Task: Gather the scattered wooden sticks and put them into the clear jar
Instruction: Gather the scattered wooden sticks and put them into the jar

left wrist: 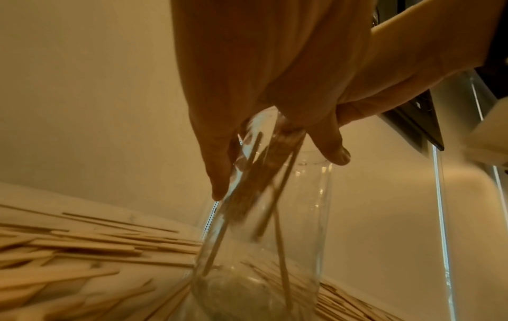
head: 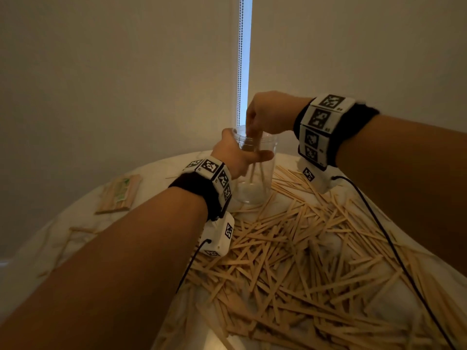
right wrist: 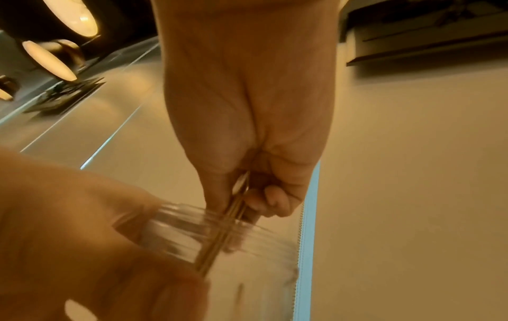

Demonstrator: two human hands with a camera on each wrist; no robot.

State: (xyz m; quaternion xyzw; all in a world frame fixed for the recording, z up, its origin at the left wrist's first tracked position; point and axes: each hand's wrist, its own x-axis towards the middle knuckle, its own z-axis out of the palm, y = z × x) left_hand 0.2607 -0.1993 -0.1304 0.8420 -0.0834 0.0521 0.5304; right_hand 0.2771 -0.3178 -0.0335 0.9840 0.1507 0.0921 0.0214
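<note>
A clear jar [head: 262,183] stands at the far side of the round table, with a few wooden sticks [head: 254,170] leaning inside it. My left hand [head: 240,157] grips the jar near its rim, thumb across the front. In the left wrist view the jar [left wrist: 302,228] shows sticks [left wrist: 264,195] slanting down inside. My right hand [head: 262,120] hangs over the jar's mouth and pinches a thin bundle of sticks [right wrist: 233,217] whose lower ends reach into the jar [right wrist: 247,249]. A large heap of loose sticks [head: 290,248] covers the table in front of the jar.
A flat packet of sticks [head: 120,193] lies at the table's left side, with a few stray sticks [head: 80,229] near it. Black cables [head: 379,223] run from the wrist cameras over the heap. A wall and a blind's bead chain [head: 240,59] stand behind the table.
</note>
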